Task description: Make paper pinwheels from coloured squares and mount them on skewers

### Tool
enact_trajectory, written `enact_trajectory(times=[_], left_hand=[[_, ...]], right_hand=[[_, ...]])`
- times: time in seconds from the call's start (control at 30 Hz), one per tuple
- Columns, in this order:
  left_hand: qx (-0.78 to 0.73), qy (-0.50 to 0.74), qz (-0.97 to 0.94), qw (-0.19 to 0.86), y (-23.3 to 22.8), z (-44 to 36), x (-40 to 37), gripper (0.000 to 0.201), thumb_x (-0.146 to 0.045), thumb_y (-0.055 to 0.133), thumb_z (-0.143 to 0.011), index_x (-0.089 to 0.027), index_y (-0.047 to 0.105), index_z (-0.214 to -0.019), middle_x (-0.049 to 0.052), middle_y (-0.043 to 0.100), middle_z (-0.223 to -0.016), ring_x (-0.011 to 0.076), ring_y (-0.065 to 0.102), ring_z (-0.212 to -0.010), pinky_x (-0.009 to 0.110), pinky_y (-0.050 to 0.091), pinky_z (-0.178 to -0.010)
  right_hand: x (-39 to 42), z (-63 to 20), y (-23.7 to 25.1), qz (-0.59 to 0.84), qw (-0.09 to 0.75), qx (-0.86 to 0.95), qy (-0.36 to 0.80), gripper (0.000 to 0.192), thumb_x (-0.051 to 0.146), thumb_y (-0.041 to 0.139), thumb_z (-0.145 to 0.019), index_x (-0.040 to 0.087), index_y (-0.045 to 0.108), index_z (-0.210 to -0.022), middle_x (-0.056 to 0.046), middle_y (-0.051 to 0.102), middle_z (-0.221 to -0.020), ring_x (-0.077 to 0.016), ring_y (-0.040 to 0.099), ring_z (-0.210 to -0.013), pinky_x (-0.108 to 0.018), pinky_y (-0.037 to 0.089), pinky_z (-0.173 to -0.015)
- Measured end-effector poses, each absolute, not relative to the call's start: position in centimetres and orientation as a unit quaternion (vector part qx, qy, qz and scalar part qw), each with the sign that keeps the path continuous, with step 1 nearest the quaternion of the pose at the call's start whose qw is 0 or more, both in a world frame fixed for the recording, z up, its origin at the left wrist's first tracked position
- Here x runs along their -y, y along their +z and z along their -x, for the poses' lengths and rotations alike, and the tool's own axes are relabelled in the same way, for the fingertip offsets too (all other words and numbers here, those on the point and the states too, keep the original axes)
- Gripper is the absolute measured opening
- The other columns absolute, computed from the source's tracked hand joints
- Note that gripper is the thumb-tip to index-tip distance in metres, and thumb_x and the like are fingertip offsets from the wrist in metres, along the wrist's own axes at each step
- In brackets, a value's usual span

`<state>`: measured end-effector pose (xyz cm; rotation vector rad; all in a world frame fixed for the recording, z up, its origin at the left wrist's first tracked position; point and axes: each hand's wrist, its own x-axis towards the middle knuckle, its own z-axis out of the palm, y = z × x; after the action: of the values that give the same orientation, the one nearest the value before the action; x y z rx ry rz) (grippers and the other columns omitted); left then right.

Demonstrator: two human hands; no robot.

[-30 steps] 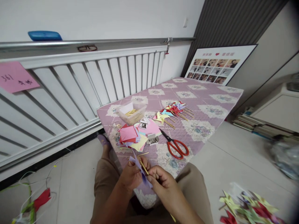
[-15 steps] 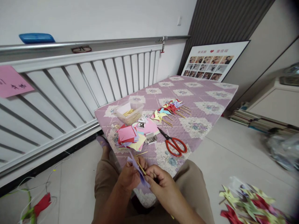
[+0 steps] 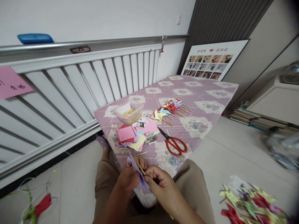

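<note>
My left hand (image 3: 129,178) is closed around a folded piece of purple paper (image 3: 136,170), thumb and fingers pinching it just above my lap at the near edge of the quilted table (image 3: 205,93). My right hand (image 3: 161,183) meets it from the other side, fingertips pinched shut on a thin wooden stick (image 3: 140,168) that lies against the paper and slants up to the left. The two hands touch around the paper. On the table just beyond them lies a loose stick (image 3: 141,153), then a pile of coloured paper squares (image 3: 130,137) with a small metal stapler (image 3: 150,139) beside it and red-handled scissors (image 3: 174,143) to the right. Farther back stand a clear plastic tub of sticks (image 3: 129,112) and a row of finished paper pinwheels (image 3: 169,109). More pinwheels (image 3: 247,203) lie on the floor at my right.
</note>
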<state>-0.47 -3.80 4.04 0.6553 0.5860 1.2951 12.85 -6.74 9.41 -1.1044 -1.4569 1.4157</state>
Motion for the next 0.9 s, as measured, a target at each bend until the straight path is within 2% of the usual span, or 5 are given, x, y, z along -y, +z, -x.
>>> enact_trajectory(times=[0.33,0.53,0.9], left_hand=[[-0.262,0.582,-0.287,0.715,4.25,0.57,3.91,0.043,-0.047,0.084,-0.055,-0.020,0.050,-0.056,-0.002,0.050,-0.060,0.0107,0.042,-0.055,0.027,0.033,-0.052],[-0.233,0.576,-0.266,0.737,4.11,0.59,3.99,0.043,-0.044,0.087,-0.051,-0.020,0.053,-0.059,-0.002,0.053,-0.062,0.0102,0.046,-0.055,0.025,0.037,-0.053],[-0.184,0.577,-0.258,0.753,4.71,0.36,4.09,0.034,-0.032,0.081,-0.066,-0.019,0.049,-0.062,-0.003,0.052,-0.062,0.0098,0.050,-0.058,0.023,0.042,-0.057]], right_hand=[[7.13,-13.16,9.43,0.459,0.388,0.671,0.434,0.015,0.021,0.050,-0.083,0.021,0.047,-0.068,0.006,0.043,-0.060,-0.0108,0.042,-0.055,-0.021,0.034,-0.054],[7.31,-13.53,9.28,0.448,0.378,0.746,0.316,0.015,0.014,0.050,-0.085,0.022,0.049,-0.072,0.004,0.051,-0.061,-0.0120,0.049,-0.055,-0.022,0.035,-0.053],[7.29,-13.69,9.28,0.417,0.373,0.800,0.218,0.018,0.009,0.048,-0.086,0.022,0.046,-0.073,0.002,0.054,-0.063,-0.0129,0.052,-0.056,-0.022,0.037,-0.053]])
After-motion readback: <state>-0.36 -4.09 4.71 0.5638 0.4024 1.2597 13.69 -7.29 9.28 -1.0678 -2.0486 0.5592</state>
